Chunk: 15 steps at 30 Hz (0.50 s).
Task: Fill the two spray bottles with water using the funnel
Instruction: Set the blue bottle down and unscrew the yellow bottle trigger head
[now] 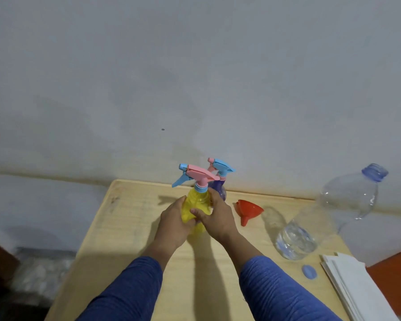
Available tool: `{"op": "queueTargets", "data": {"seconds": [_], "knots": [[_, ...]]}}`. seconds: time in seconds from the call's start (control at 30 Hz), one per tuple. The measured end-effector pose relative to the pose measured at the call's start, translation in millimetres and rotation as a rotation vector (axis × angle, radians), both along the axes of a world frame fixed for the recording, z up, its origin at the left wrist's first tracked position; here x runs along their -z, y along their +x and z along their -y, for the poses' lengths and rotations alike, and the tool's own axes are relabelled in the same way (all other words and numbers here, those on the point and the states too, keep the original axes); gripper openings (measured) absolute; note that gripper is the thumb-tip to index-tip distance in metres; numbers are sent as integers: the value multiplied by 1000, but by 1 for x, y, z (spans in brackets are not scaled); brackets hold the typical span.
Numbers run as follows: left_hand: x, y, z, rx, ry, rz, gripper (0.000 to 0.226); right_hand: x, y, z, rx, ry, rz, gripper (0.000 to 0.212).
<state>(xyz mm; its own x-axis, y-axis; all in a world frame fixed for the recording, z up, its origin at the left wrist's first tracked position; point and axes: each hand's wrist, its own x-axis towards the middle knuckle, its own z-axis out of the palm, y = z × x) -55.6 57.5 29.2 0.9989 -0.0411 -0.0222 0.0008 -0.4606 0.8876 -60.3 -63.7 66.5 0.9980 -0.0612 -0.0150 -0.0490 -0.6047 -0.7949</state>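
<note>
A yellow spray bottle (196, 202) with a pink and blue trigger head stands in the middle of the wooden table (130, 228). My left hand (175, 218) wraps its left side and my right hand (214, 214) wraps its right side. Just behind it stands a purple spray bottle (220, 189) with a blue and pink trigger head, mostly hidden. A red funnel (248, 210) lies on its side to the right of my right hand. Further right a large clear water bottle (329, 216) stands uncapped, nearly empty, with a blue neck.
A blue cap (309, 271) lies near the table's right front, beside a stack of white paper (354, 286) at the right edge. The table's back edge meets a grey wall. A floor with clutter lies beyond the left edge.
</note>
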Motion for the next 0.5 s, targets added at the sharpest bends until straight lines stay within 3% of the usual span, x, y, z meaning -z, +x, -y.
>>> {"op": "queueTargets", "data": {"seconds": [0.27,0.5], "knots": [[32,-54,52,-32,92,-50,70,26,-49,51,-32,6,-4,60],[33,-71,73,-103,92,9,71,33,-64,71,-60,28,20,60]]}}
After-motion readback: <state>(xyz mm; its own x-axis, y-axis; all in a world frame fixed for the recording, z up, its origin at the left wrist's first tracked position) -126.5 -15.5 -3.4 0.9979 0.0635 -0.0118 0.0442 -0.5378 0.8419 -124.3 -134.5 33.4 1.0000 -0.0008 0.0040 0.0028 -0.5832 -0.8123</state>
